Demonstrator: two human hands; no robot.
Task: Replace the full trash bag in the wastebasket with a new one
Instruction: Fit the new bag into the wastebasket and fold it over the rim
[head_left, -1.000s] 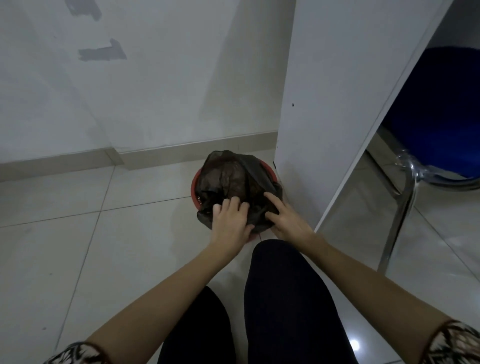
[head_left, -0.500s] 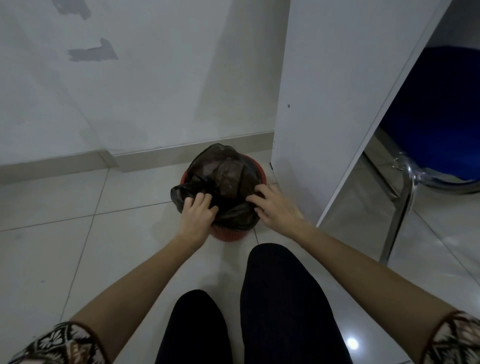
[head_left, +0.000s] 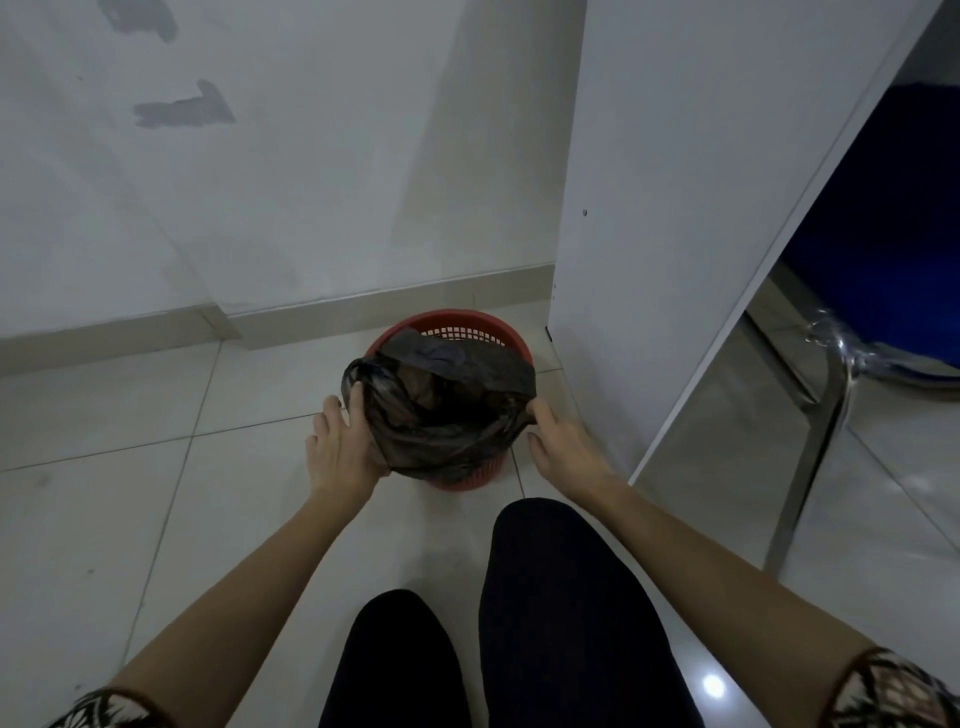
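On the tiled floor (head_left: 130, 467) beside a white cabinet panel (head_left: 675, 208), the left hand (head_left: 340, 449) and right hand (head_left: 563, 449) pinch opposite edges of the black trash bag (head_left: 441, 415) over the red mesh wastebasket (head_left: 457, 325).

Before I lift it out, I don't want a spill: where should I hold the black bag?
Hold the black bag by its loose top edge at the left and right sides, where it is peeled off the red wastebasket; gather both sides toward the middle and lift straight up.
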